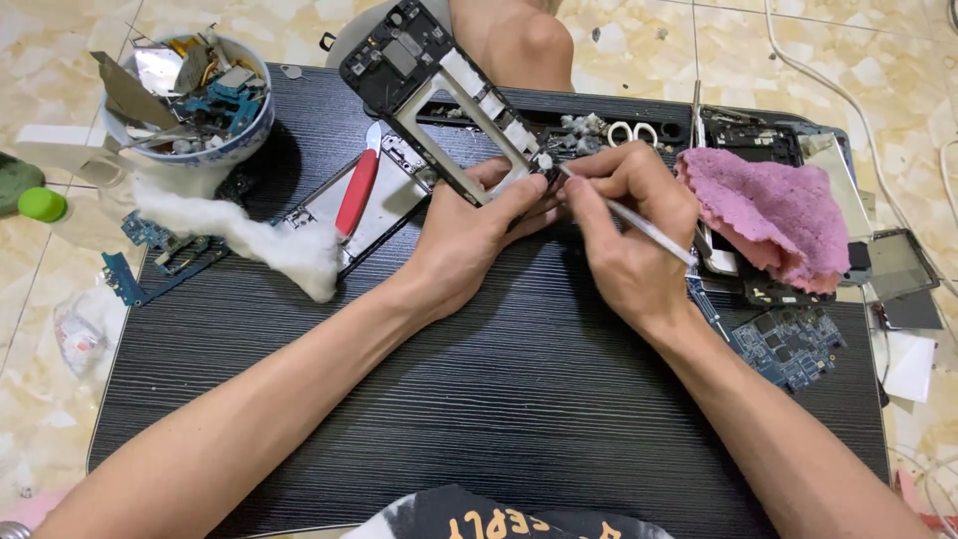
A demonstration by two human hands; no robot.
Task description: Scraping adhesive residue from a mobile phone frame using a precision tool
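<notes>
Single head camera looking steeply down from above person's chest, facing forward across dark ribbed worktop (519,399), sitting close. Forearms entering from bottom corners, tiled floor (878,60) showing around edges. No second view sharing scene.

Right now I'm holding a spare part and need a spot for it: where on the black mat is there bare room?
The near half of the black mat is bare, between the two forearms and down to its near edge. The far strip is crowded: bowl of parts, cotton wad, red-handled tool, pink cloth, blue circuit board.
</notes>
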